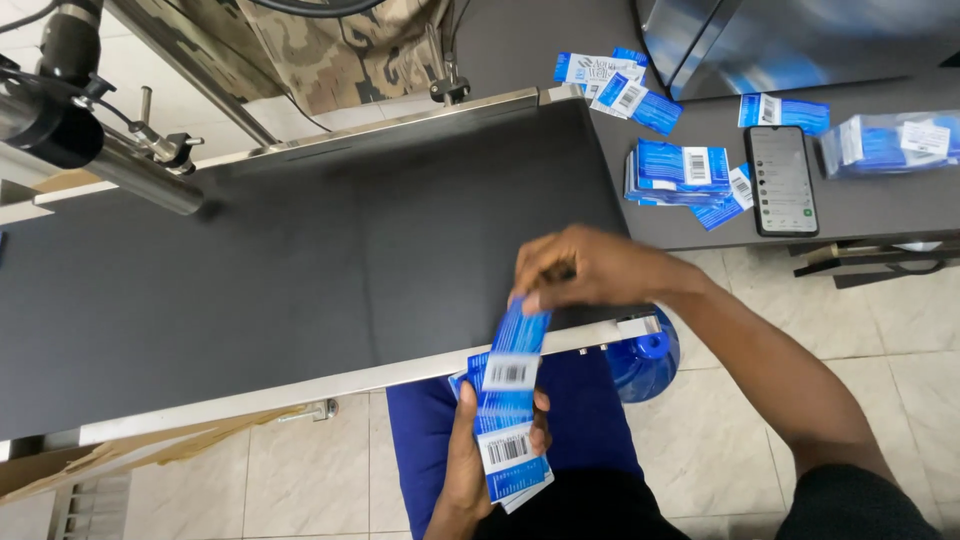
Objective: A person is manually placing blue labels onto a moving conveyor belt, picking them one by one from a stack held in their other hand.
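My left hand (470, 462) holds a stack of blue sachets (508, 440) with white barcode patches, low in the view above my lap. My right hand (585, 268) pinches the top edge of one blue sachet (520, 335) and has it partly drawn up from the stack. That sachet hangs over the near metal edge of the black conveyor belt (300, 260). Both hands are close together at the belt's near right corner.
A grey table (880, 205) to the right carries more piles of blue sachets (680, 170), a clear bag of sachets (885, 142) and a black phone (782, 180). A metal machine arm (100, 150) hangs over the belt's far left. Tiled floor lies below.
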